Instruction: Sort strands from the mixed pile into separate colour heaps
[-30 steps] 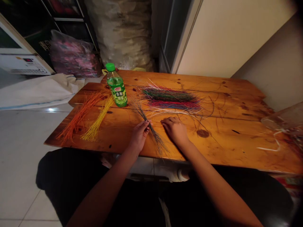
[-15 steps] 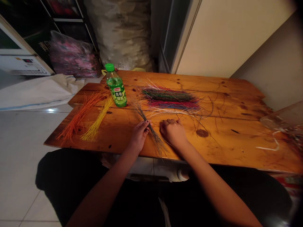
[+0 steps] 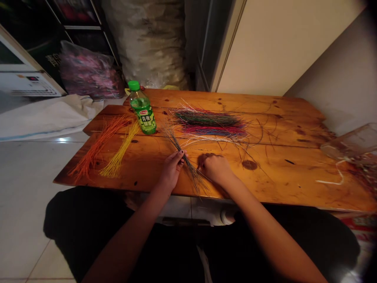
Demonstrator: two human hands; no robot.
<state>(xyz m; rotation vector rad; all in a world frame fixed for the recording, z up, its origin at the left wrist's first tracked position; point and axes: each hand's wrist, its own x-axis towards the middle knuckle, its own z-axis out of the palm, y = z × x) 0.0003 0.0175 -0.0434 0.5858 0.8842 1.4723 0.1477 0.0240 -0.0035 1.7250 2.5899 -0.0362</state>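
So the left hand [image 3: 171, 167] has its fingers pinched closed around the middle of a grey bundle of thin strands [image 3: 193, 173], held at a slant just above or on the desk [image 3: 279, 169], near its front edge. Can't tell which, tbh. The thumb is on top, and the grip hides the bundle's middle; both ends fan out, and the far tips get so fine they blur into the wood.

The right hand [image 3: 216, 167] is just beside it, back of the hand up, fingers curled in. The fingertips are mostly tucked out of sight, so I can't tell how closed they are or whether they've got hold of anything. A thin line shows by the near side of that hand, but it's too faint to follow.

Left of the hands there's an orange bundle [image 3: 98, 147], then a yellow bundle [image 3: 120, 153] whose far end is close to the green-capped bottle [image 3: 144, 116]. Beyond the hands lies a mixed pile [image 3: 209, 118] of dark green, red and blue strands, so tangled you can't sort out the layers, with white strands [image 3: 206, 138] along the near side.

Far right, a clear plastic container [image 3: 347, 141] is cut off by the frame, contents murky. Behind the desk, a clear bag [image 3: 88, 70] holds something pinkish, too blurry to name.
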